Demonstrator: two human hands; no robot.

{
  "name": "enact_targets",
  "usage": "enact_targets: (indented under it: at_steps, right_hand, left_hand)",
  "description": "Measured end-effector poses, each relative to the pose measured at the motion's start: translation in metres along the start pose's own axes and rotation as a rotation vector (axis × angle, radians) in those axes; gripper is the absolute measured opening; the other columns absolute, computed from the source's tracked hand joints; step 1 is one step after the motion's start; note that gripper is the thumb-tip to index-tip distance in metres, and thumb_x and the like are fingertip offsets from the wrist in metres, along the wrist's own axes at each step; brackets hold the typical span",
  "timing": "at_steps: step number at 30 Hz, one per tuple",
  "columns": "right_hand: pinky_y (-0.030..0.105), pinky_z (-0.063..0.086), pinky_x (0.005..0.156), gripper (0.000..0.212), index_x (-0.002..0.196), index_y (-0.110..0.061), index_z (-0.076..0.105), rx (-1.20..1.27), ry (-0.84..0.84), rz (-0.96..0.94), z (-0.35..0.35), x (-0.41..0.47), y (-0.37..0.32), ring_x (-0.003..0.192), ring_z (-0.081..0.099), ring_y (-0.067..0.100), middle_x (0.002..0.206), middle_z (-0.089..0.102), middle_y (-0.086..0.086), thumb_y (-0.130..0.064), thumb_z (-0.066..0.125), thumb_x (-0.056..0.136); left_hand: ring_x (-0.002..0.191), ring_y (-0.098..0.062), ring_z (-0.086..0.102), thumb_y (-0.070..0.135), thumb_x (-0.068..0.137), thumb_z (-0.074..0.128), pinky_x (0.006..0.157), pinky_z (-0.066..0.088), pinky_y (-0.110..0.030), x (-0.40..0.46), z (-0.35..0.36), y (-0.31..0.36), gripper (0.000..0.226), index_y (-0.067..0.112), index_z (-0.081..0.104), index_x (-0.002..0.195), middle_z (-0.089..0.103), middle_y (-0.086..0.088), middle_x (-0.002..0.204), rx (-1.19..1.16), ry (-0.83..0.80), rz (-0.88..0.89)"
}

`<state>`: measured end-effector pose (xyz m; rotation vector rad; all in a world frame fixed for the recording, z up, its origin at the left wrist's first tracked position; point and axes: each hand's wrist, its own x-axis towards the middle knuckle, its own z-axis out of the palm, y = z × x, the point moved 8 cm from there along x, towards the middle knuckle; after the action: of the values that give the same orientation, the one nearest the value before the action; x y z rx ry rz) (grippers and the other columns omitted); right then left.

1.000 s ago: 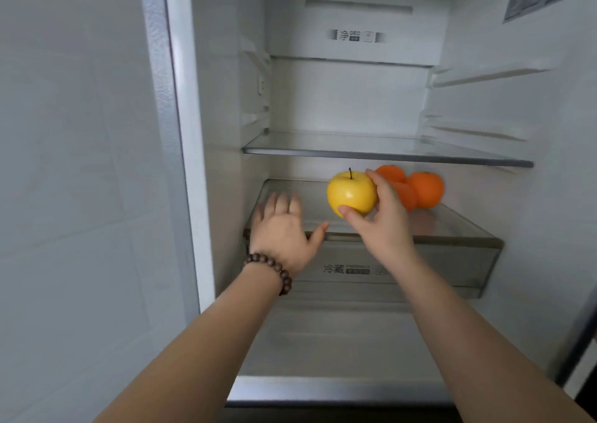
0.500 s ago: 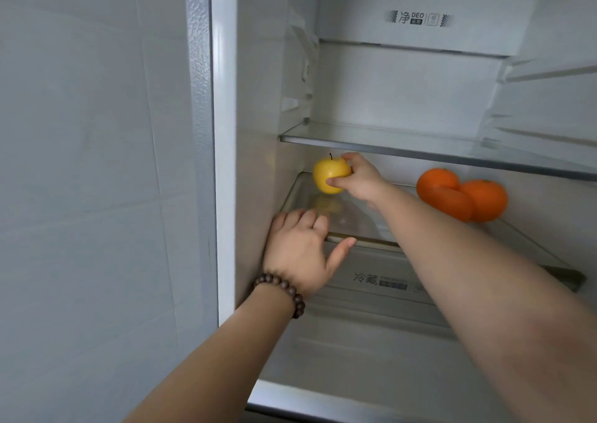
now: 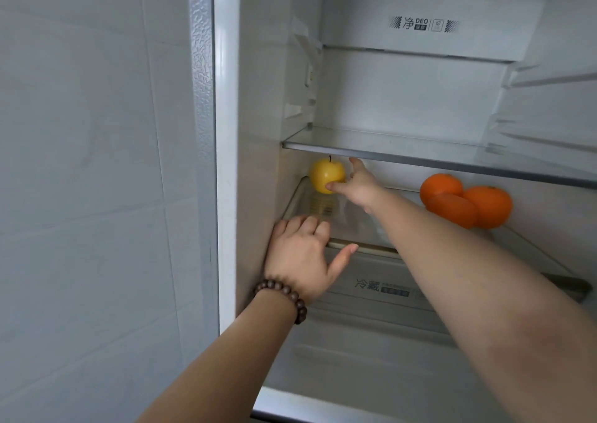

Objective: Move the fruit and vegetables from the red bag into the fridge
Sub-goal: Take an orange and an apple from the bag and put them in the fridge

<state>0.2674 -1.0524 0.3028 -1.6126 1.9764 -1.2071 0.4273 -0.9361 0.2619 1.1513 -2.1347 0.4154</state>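
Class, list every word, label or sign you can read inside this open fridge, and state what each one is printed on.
"净 DEO", with a small icon beside it: on the white panel at the top of the fridge's back wall. The small characters under "DEO" are too small to read.
"冷藏": on the front of the clear drawer below the lower glass shelf. The dark label strip beside it is too blurred to read.

Inside the fridge (image 3: 403, 99), an apple (image 3: 325, 174) sits at the back left corner of the lower shelf (image 3: 361, 225). Three oranges (image 3: 465, 201) cluster at the shelf's back right. An upper shelf (image 3: 420, 156) lies above, a drawer (image 3: 381, 288) below.
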Motion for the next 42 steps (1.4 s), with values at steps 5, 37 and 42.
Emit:
enact_targets:
  at_steps: [5, 37, 42]
  right_hand:
    - [0.035, 0.036, 0.104, 0.086, 0.148, -0.02, 0.019, -0.117, 0.038, -0.073, -0.018, -0.032, -0.002, 0.135, 0.036, 0.028, 0.152, 0.031, 0.01, -0.038, 0.069, 0.081]
    - [0.031, 0.011, 0.118, 0.056, 0.146, -0.011, 0.028, -0.596, 0.499, 0.233, 0.003, -0.406, 0.038, 0.145, 0.012, 0.018, 0.156, 0.022, 0.008, -0.034, 0.042, 0.097]
    - [0.032, 0.013, 0.119, 0.054, 0.144, -0.012, 0.031, -0.613, 0.615, 0.455, 0.005, -0.514, 0.062, 0.145, 0.012, 0.018, 0.155, 0.024, 0.007, -0.033, 0.044, 0.097]
  left_hand:
    - [0.095, -0.026, 0.058, 0.066, 0.086, 0.024, 0.084, 0.037, -0.038, 0.0, -0.002, 0.0, 0.06, 0.02, 0.062, 0.095, 0.066, 0.0, 0.097, -0.012, -0.008, 0.0]
    - [0.147, -0.02, -0.004, 0.06, 0.093, 0.017, 0.119, -0.002, -0.041, -0.173, -0.005, 0.063, 0.072, 0.018, 0.005, 0.151, 0.002, -0.004, 0.16, -0.438, -0.421, 0.453]
    - [0.147, -0.02, 0.002, 0.058, 0.093, 0.025, 0.119, -0.001, -0.039, -0.242, -0.009, 0.108, 0.072, 0.018, 0.011, 0.151, 0.009, -0.004, 0.159, -0.574, -0.495, 0.616]
